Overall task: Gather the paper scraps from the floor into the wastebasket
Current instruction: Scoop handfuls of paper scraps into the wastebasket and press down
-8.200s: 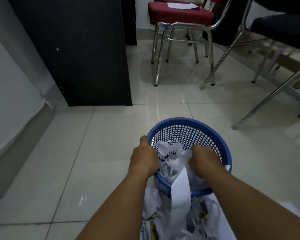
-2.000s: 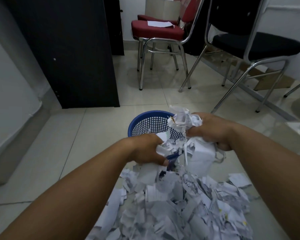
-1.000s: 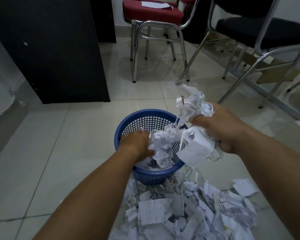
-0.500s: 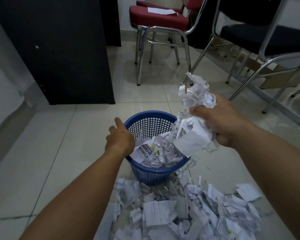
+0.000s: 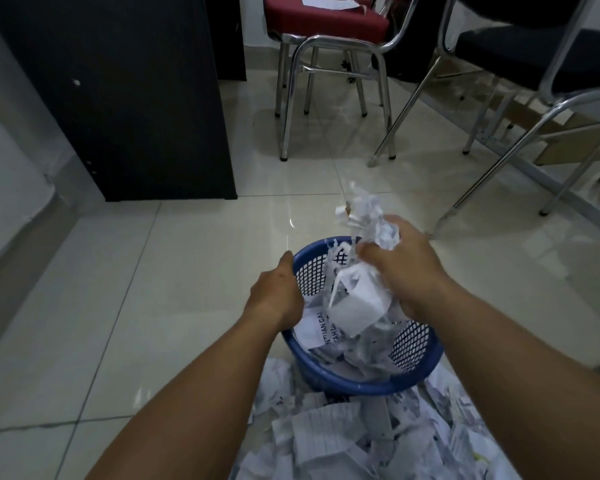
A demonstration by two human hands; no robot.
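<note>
A blue mesh wastebasket (image 5: 361, 388) stands on the tiled floor, partly filled with torn white paper scraps (image 5: 317, 329). My left hand (image 5: 274, 299) holds its left rim, thumb on the outside and fingers hidden inside. My right hand (image 5: 406, 275) grips a crumpled bunch of scraps (image 5: 352, 306) right above the basket's opening, with strips sticking out above and below the fist. A wide pile of scraps (image 5: 361, 441) lies on the floor just in front of the basket, between my forearms.
A black cabinet (image 5: 136, 98) stands at the back left beside a grey wall. A red-seated chrome chair (image 5: 326, 19) and a black-seated chair (image 5: 534, 60) stand behind the basket, their legs reaching toward it. A cardboard box (image 5: 568, 147) sits under the black chair.
My left hand let its scraps fall into the basket and moved to the left rim. My right hand with its bunch came down and left, over the opening.
</note>
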